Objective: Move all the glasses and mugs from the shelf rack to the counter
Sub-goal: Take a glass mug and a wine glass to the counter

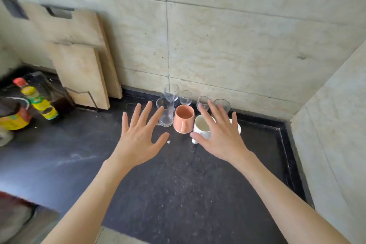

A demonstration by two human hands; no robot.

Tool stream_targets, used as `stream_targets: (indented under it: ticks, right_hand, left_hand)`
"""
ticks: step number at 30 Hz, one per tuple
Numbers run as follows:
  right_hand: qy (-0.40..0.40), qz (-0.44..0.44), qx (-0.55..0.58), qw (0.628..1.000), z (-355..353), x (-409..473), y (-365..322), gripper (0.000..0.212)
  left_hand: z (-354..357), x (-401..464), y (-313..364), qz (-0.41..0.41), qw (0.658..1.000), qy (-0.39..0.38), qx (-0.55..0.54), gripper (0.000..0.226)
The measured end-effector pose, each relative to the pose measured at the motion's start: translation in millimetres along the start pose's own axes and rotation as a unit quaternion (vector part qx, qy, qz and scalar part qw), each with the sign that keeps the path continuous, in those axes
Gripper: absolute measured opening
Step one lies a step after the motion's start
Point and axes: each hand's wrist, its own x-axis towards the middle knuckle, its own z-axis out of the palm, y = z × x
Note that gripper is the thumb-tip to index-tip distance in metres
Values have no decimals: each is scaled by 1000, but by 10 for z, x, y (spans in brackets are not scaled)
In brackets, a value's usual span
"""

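Several glasses and mugs stand clustered on the dark counter (178, 180) near the back wall. An orange mug (183, 119) sits in the middle, a clear glass mug (165, 112) to its left, a white mug (202, 128) to its right. Behind them stand a tall stemmed glass (171, 91), a small glass (185, 97), another stemmed glass (202, 102) and a ribbed tumbler (222, 105). My left hand (139, 134) hovers flat with fingers spread just left of the cluster. My right hand (221, 134) is spread over the white mug, partly hiding another white cup (238, 128). Both hands hold nothing.
Two wooden cutting boards (79, 55) lean against the wall at the back left in a wire holder. Sauce bottles with yellow labels (37, 99) stand at the left edge. A tiled side wall (332, 134) closes the counter on the right.
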Motion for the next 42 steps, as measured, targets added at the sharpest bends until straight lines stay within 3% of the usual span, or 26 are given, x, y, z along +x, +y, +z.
stream_targets:
  ticks: [7, 12, 23, 28, 33, 42]
  right_hand:
    - [-11, -153, -31, 988, -72, -440, -888, 80]
    - [-32, -272, -1, 962, -44, -748, -1911, 80]
    - [-62, -517, 59, 851, 305, -2162, -4553, 82]
    - [-78, -566, 82, 817, 624, -3129, -5752, 82]
    - [-102, -624, 82, 770, 885, -3998, -6835, 82]
    - [-101, -701, 86, 701, 1244, -5032, -8529, 80]
  left_hand:
    - [-615, -1317, -82, -120, 991, 45, 46, 66]
    - [-1166, -2359, -388, -239, 962, 117, 58, 66]
    - [-2058, -5224, -898, -449, 866, 185, 120, 62]
    - [-2470, -6733, -1170, -512, 828, 184, 136, 62]
    - [-2823, -8048, -1385, -597, 768, 171, 159, 65]
    - [-3246, -9659, -1814, -694, 680, 178, 154, 67]
